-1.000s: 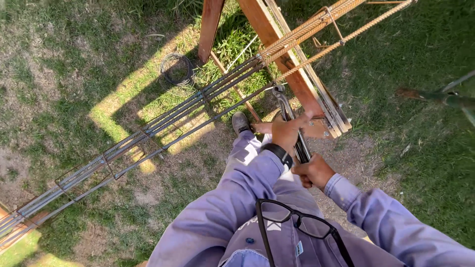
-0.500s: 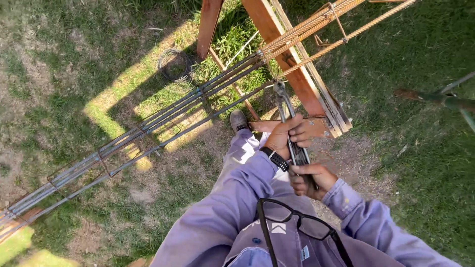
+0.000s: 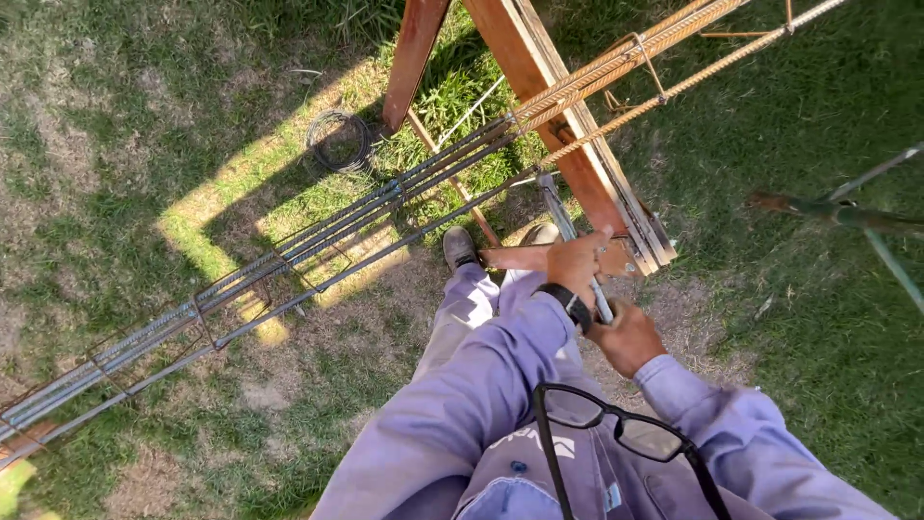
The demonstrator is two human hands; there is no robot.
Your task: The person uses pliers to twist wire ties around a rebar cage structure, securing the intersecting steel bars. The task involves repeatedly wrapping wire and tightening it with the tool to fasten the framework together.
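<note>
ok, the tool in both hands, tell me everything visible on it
The tool is a long pair of grey metal nippers, worn-looking. Its head points up and away at the lowest rebar, at or near it; contact is unclear. The left hand wraps the handles midway, the right hand grips their ends, which are hidden. Whether the head is closed cannot be told.

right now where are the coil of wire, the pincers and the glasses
coil of wire [image 3: 339, 141], head view, on its looped strands
pincers [image 3: 555, 204], head view, on the shaft below the head
glasses [image 3: 570, 407], head view, on the left lens

Harsh sunlight, hard shadows, sharp focus
</note>
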